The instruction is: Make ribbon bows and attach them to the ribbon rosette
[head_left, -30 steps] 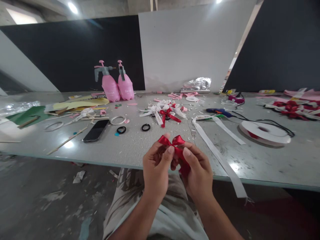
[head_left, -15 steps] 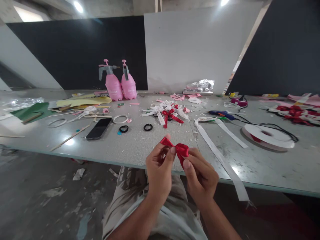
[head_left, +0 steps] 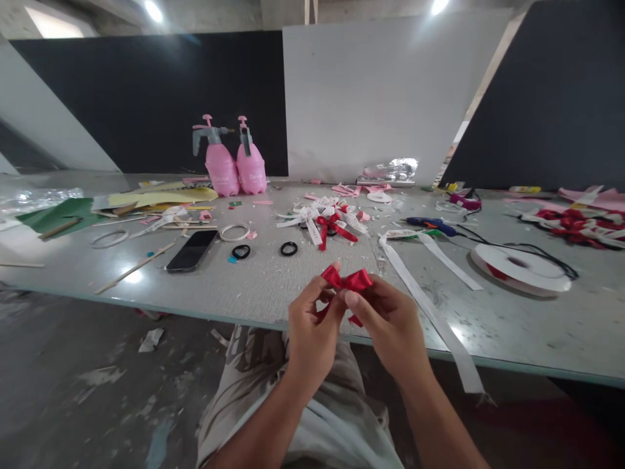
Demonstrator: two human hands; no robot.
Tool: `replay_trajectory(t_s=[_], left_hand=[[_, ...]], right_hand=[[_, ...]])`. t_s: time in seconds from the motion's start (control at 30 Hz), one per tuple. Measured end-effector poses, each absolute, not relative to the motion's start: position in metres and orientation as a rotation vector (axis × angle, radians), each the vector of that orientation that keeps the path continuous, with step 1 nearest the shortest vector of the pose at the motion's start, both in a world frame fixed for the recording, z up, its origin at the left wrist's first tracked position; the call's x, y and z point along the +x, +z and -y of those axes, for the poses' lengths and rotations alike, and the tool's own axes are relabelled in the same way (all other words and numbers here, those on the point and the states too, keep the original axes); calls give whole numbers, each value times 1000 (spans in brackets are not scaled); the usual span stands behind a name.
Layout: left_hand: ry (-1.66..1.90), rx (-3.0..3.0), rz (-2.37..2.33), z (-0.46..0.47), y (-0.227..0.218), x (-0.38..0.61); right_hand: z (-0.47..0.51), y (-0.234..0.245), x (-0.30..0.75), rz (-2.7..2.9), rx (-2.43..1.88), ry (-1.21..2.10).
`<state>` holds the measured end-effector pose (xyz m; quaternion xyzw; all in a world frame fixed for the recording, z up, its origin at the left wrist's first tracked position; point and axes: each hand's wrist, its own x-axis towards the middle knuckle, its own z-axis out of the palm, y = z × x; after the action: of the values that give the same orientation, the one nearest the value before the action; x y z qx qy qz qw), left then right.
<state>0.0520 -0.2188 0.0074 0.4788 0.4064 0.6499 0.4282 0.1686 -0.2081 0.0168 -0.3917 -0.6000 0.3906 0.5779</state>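
A shiny red ribbon bow is held up above the table's front edge between both my hands. My left hand pinches it from the left, thumb near the knot. From the right, my right hand is closed on the bow too, its thumb tip at the centre just under the knot. One red tail shows below my fingers; the rest is hidden behind them. Beyond my hands lies a heap of white printed and red ribbon bows. A black ring lies left of the heap.
On the grey table lie a phone, a blue glue gun with its cord, and a white ribbon spool. A long white ribbon hangs over the front edge. Two pink spray bottles stand at the back.
My right thumb and fingers have moved left and up, from the bow's lower right tail to its centre. The bow now sits more level, with both loops showing.
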Motion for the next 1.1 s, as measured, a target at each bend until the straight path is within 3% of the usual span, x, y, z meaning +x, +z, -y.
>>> replay_trajectory(t_s=[0.33,0.43,0.63,1.1], left_hand=[[1682,1795,-998,218,-4,41],[1788,1554,-1023,212,-6,42],[1425,1254,-1007,202,13,44],[1377,952,-879,197,8,41]], right_hand=[[201,12,173,1008,-909,984],[201,11,175,1026,-954,1021],[205,9,174,1149,-1023,1132],[200,9,175,897,-948,1352]])
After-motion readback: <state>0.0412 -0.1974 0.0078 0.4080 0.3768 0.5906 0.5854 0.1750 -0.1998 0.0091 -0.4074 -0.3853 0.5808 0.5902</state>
